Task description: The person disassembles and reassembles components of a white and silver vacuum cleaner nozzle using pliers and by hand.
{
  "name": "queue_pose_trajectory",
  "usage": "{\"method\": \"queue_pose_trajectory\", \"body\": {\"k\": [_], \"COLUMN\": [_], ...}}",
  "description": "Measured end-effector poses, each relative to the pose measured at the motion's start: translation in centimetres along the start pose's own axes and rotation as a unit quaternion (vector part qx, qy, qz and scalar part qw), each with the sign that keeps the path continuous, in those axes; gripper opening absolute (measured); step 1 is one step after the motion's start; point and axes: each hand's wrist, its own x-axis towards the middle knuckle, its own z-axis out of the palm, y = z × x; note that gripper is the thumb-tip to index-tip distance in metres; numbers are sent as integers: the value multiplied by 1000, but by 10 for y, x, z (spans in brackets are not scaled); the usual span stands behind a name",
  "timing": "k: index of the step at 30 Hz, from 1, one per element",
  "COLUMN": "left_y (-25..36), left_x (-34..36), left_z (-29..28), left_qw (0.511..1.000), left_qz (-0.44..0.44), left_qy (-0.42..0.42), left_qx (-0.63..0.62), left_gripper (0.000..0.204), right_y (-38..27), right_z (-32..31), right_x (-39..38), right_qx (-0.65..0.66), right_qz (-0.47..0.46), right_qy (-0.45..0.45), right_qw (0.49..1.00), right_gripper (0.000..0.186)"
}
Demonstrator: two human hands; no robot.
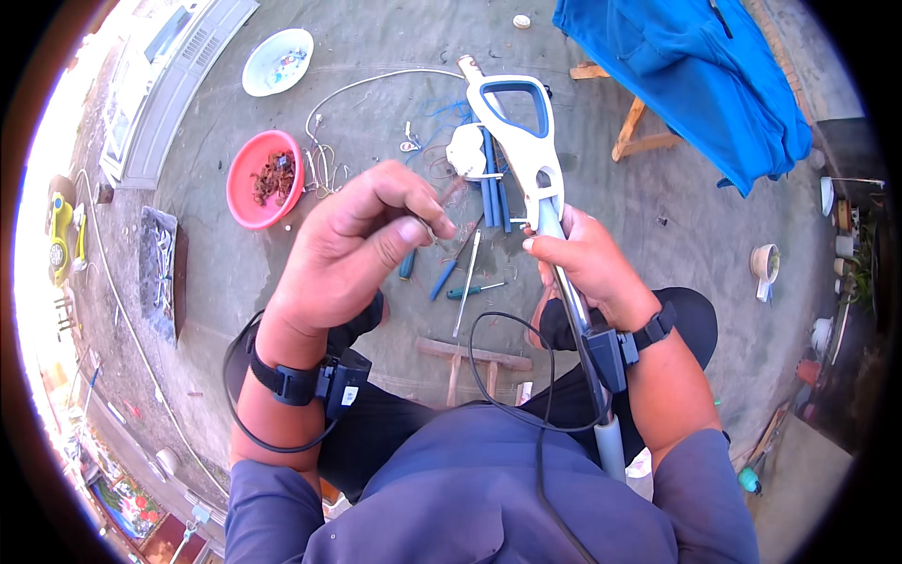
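My right hand [597,263] is wrapped round the metal pole [575,305] just under a white D-shaped handle [507,103] with a blue inner edge. The pole slants down past my right wrist, its grey lower end [609,446] against my body. My left hand [352,244] is raised left of the handle, thumb and fingers pinched together. Whatever is between its fingertips is too small to make out. On the ground beyond lie a screwdriver with a teal handle [465,292], a long thin metal rod [467,282], a blue-handled tool [443,279] and several blue tubes [493,188].
A pink basin [235,202] with brown scraps and a white basin [258,77] stand at the left. A grey box [178,273] holds metal pieces. A cable [324,99] crosses the floor. Blue cloth [691,75] covers a wooden-legged stand at upper right. A wooden stool [470,355] is between my legs.
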Motion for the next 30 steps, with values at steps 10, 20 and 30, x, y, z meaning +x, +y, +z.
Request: {"method": "queue_pose_trajectory", "body": {"k": [10,20,30], "left_y": [-16,-26,-32], "left_x": [9,13,14], "left_z": [21,29,25], "left_qw": [988,985,989], "left_qz": [-80,-90,-87], "left_qy": [-35,-46,-30], "left_qx": [127,137,114], "left_gripper": [22,21,19], "right_y": [2,5,5], "right_z": [2,2,3], "right_x": [1,1,0], "right_qx": [21,32,43], "right_qz": [9,9,14], "right_qy": [-23,-53,-67], "right_qw": [999,998,997], "right_gripper": [28,25,23]}}
